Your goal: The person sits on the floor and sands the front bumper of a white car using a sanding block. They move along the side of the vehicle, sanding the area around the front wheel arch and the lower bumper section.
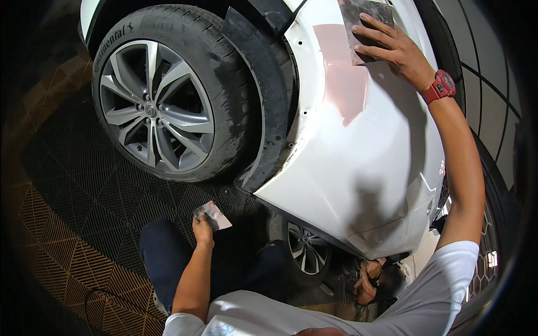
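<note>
Grey and smudged, a sheet (372,8) lies under your right grip (400,49), spread flat upon it, against the white car panel (347,162) at a pinkish patch (346,84). Your left grip (202,229), well apart, pinches a small grey-and-pink card (218,216). Behind your right grip sits a red watch (439,87); farther left are the wheel (150,111) and ribbed floor tiles (73,241).
</note>
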A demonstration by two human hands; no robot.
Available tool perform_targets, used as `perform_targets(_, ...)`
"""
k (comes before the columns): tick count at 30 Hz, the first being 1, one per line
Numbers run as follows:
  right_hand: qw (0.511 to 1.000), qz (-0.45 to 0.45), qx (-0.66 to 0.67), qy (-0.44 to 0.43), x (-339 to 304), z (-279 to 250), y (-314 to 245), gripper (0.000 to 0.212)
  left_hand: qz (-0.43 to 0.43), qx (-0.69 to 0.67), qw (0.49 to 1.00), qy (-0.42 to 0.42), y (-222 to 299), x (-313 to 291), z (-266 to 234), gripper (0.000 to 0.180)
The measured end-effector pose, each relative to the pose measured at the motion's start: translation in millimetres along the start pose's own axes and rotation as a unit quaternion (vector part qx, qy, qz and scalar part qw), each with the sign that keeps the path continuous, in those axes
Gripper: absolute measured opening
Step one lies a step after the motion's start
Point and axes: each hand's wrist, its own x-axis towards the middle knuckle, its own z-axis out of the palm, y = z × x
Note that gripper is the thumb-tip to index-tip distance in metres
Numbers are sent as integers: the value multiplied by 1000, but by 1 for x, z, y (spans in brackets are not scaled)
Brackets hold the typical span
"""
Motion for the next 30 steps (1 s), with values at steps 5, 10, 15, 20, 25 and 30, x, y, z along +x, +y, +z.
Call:
perform_targets(5,999,26,-35,-7,-2,-22,-10,66,-3,-27,999,-18,-7,6,-2,34)
perform_targets(10,998,-17,49,34,58,-65,-47,19,17,-13,1000,-6,-6,9,-7,36)
perform_targets(15,994,-14,109,17,72,-47,-47,37,2,6,1000,7,14,-14,0,38)
perform_targets(20,994,-48,93,22,79,-46,-28,50,5,-12,1000,-2,8,-9,0,38)
perform_targets(25,993,-58,97,31,82,-39,-28,46,-3,8,1000,6,15,-13,4,38)
perform_targets(30,994,-48,93,5,76,-46,-16,46,9,-11,1000,10,-14,22,-8,39)
